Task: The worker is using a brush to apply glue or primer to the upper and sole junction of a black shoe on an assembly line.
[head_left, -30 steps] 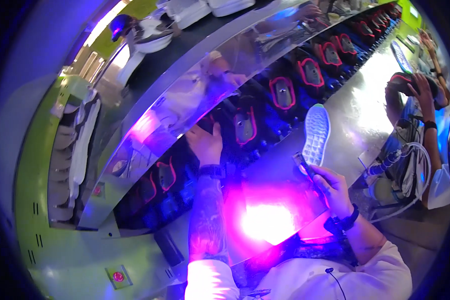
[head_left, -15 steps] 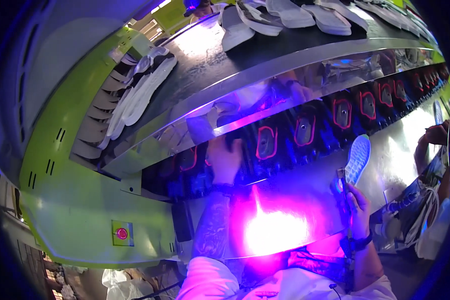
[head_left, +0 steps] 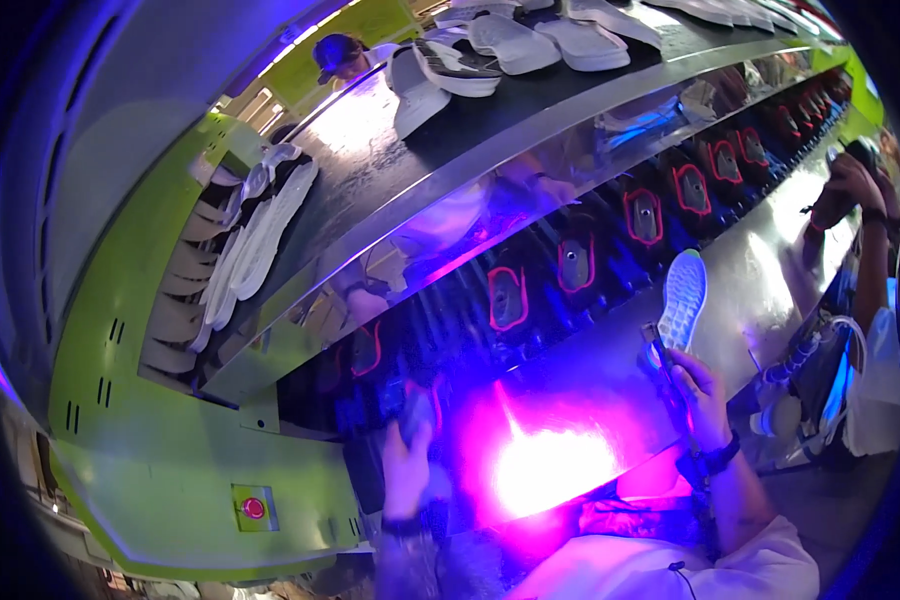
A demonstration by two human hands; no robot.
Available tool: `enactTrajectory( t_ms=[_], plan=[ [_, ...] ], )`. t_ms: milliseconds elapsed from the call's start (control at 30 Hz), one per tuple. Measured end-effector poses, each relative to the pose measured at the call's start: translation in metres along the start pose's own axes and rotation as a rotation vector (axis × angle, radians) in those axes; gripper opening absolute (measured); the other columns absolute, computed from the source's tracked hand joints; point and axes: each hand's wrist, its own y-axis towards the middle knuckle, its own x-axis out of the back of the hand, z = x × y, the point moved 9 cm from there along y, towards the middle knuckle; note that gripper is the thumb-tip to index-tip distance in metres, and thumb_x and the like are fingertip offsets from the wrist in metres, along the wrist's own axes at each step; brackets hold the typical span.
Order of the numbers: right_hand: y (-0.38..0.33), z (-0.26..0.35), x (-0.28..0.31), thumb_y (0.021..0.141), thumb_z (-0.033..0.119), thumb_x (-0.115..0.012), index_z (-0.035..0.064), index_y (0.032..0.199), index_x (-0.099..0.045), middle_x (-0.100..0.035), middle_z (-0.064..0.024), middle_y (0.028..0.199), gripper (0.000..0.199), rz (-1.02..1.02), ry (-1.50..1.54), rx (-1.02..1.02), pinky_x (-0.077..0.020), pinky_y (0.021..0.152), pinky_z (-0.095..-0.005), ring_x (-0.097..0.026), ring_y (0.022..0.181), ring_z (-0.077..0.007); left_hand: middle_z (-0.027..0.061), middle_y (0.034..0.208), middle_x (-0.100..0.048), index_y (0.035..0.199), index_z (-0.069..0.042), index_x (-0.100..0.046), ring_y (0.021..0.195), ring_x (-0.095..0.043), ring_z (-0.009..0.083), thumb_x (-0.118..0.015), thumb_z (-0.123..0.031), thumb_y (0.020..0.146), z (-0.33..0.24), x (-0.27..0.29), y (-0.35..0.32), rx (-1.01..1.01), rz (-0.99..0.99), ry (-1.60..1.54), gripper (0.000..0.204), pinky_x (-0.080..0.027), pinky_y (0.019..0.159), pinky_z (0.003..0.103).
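The left hand (head_left: 407,462) has been drawn back from the dark moulds (head_left: 570,265), its grip unreadable through blur, while a white sole (head_left: 682,312) is held, unplaced, in the right hand (head_left: 698,392).

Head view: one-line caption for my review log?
Right hand holds a white shoe sole over the steel bench; left hand reaches under the conveyor.

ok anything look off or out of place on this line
Nothing stands out. The white soles lie loosely on the upper belt, and the right hand holds one pale sole upright over the steel bench. The violet glare hides the bench's near edge.
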Motion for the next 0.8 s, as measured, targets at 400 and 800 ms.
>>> enactTrajectory(
  t_ms=[400, 800],
  plan=[
    [0.008, -0.007, -0.003, 0.105, 0.014, -0.064, -0.0022, 0.137, -0.063, -0.070, -0.0057, 0.117, 0.036, 0.064, -0.092, 0.029, -0.0527, 0.089, -0.0279, -0.064, 0.102, -0.0113, 0.0212, 0.095, -0.070, 0.108, 0.000, -0.063, 0.084, -0.070, 0.0397, -0.066, -0.021, 0.099, -0.099, -0.067, -0.060, -0.409, 0.258, 0.117, 0.024, -0.057, 0.078, 0.045],
    [-0.023, 0.021, -0.040, 0.103, 0.014, -0.067, -0.0018, 0.136, -0.064, -0.070, -0.0069, 0.121, 0.037, 0.149, -0.471, 0.111, -0.0532, 0.093, -0.0302, -0.066, 0.105, -0.0144, 0.0312, 0.138, -0.056, 0.153, 0.006, -0.035, 0.125, -0.061, 0.0458, -0.084, -0.064, 0.070, -0.078, -0.108, 0.036, -0.147, 0.608, 0.773, 0.119, -0.051, 0.103, 0.053]
  ],
)
